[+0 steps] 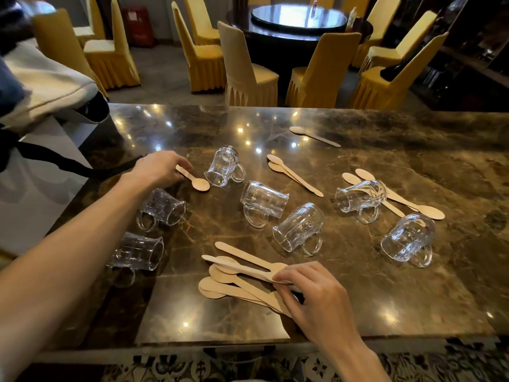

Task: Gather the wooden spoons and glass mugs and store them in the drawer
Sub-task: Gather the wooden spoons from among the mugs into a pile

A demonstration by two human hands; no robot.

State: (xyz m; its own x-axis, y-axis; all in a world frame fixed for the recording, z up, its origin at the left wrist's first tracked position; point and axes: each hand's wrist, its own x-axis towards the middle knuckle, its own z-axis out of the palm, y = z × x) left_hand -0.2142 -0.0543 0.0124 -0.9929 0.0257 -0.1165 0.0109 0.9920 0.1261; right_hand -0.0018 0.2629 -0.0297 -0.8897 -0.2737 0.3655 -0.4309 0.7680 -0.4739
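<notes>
Several clear glass mugs lie on their sides across the dark marble table (413, 285), among them one near the far left (224, 166) and one at the right (407, 238). My left hand (159, 168) pinches the handle of a single wooden spoon (197, 182) beside the far-left mug. My right hand (311, 296) grips the handle ends of a bundle of wooden spoons (237, 277) resting near the front edge. Loose spoons lie in the middle (294, 175), at the far side (314, 136), and under a mug at the right (399, 198). No drawer is visible.
Two more mugs lie by my left forearm (162, 208) (136, 253). A bag with a black strap (55, 161) sits off the table's left. Yellow-covered chairs (248, 73) and a round dining table (297, 17) stand beyond the far edge.
</notes>
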